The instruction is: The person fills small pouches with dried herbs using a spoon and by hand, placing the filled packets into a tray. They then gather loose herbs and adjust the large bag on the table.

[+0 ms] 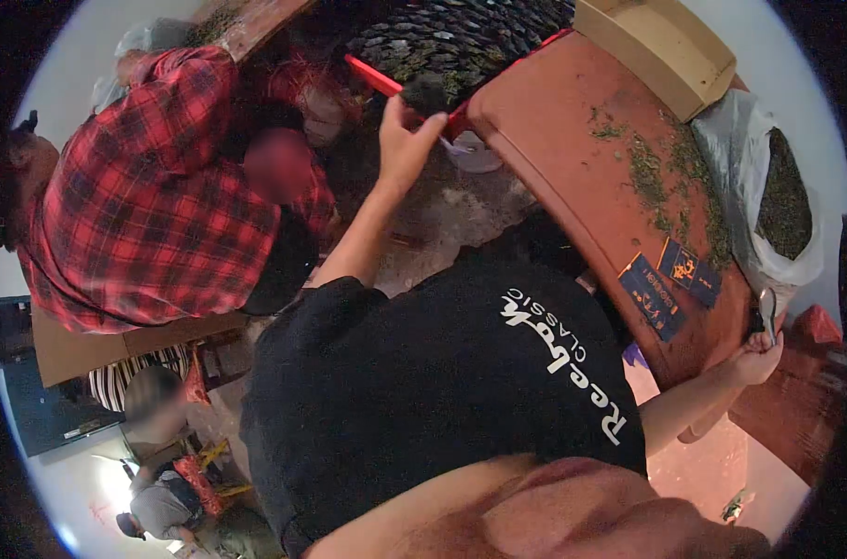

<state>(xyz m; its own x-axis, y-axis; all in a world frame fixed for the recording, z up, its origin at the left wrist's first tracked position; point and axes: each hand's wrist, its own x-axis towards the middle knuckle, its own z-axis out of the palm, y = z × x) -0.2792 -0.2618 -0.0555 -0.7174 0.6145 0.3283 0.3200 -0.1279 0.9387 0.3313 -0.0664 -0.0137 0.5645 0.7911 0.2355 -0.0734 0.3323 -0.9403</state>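
My left hand (407,154) is at the near corner of a red-edged tray (375,74), with thumb and fingers closed on its edge. The tray is filled with rows of small dark pieces, with green shredded leaf scattered at the near end. At the far right, my right hand (759,356) is closed round a shiny metal tool (768,312), perhaps a spoon, beside the reddish-brown table's edge. Just above that hand stands an open plastic bag (736,168) of green shredded leaf. Two dark printed packets (689,270) (653,296) lie on the table to its left.
Loose green leaf lies on the reddish-brown table (573,121). A cardboard box (661,51) sits at its far end. A person in a red checked shirt (163,186) is close on the left. A white container (475,154) is below the tray. More people are at lower left.
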